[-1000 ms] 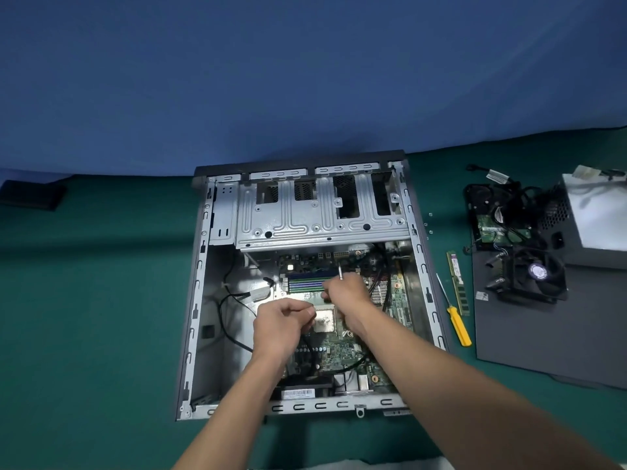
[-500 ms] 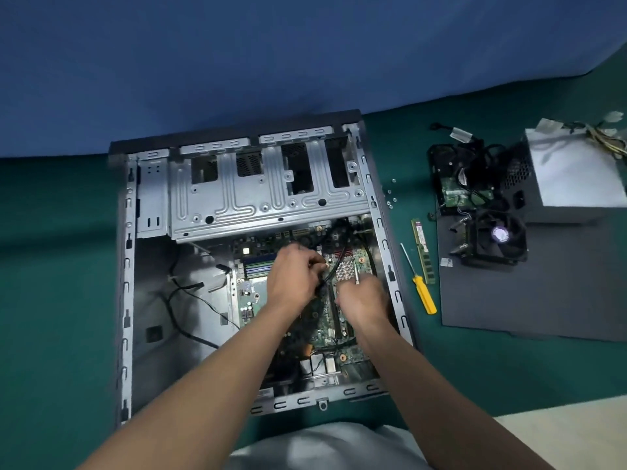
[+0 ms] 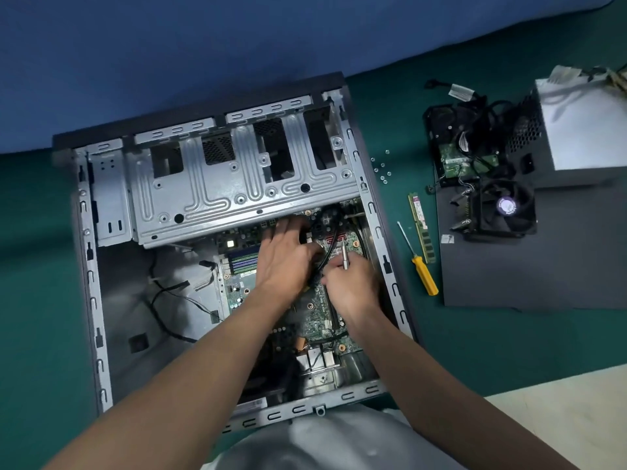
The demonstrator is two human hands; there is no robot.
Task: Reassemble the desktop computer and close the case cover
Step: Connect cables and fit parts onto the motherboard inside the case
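My right hand (image 3: 353,283) clenches round a slim silver driver (image 3: 344,256), centre frame, inside the open grey steel case (image 3: 112,198). My left hand (image 3: 283,262) lies released, fingers flat on the green motherboard (image 3: 315,317) beside a black cable (image 3: 330,239).

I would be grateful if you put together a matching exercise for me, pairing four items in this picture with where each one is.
Things:
1. yellow-handled screwdriver
2. cooler fan
3. loose screws
4. thin silver tool

Places:
A. on the dark case cover
B. pinched in the right hand, over the motherboard
C. on the green mat, beside the memory stick
D. on the mat, beside the computer case, at its far right end

Pairs: 1-C, 2-A, 3-D, 4-B.
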